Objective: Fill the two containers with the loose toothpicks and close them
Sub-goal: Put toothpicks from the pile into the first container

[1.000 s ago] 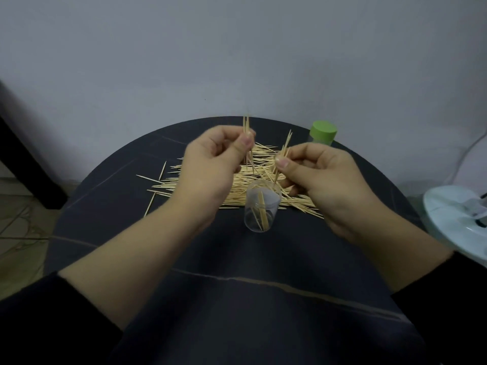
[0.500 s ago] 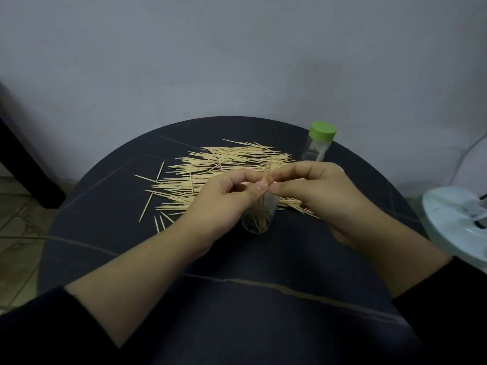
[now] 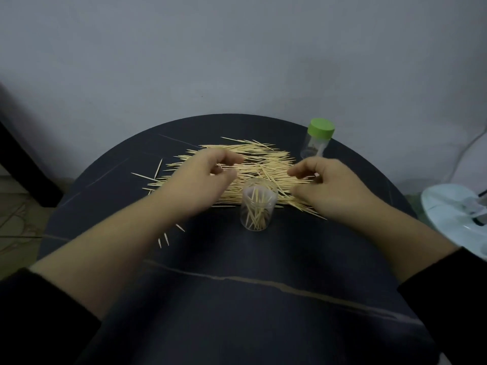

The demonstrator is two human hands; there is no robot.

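Pale wooden toothpicks (image 3: 253, 164) lie in a loose heap across the far half of the round dark stone-look surface (image 3: 237, 299), with a few strays at about nine o'clock and three more near the left forearm. Half a second ago both hands met over the jar mouth, feeding sticks in; now they have parted and gone back to the heap. That suggests one small batch is delivered and the next pick-up is starting, so the filling is at an early stage: most of the toothpicks remain outside.

Going left to right: the left hand (image 3: 208, 177) hovers over the left part of the heap at roughly eleven o'clock from the jar, its fingers loosely curled with thumb and forefinger apart, and I see nothing gripped in it. The clear open plastic jar (image 3: 258, 206) stands upright at the centre, just in front of the heap, lidless and holding a thin bundle of sticks. The right hand (image 3: 329, 185) sits at about two o'clock from the jar, fingers half curled and touching the sticks; whether it already pinches any I cannot tell. Further right, at the surface's one o'clock edge, the second clear jar with the green screw cap (image 3: 317, 139) stands shut and looks nearly empty.

Beyond the surface is a plain grey wall; a pale blue-white round object (image 3: 458, 217) shows at the right edge.
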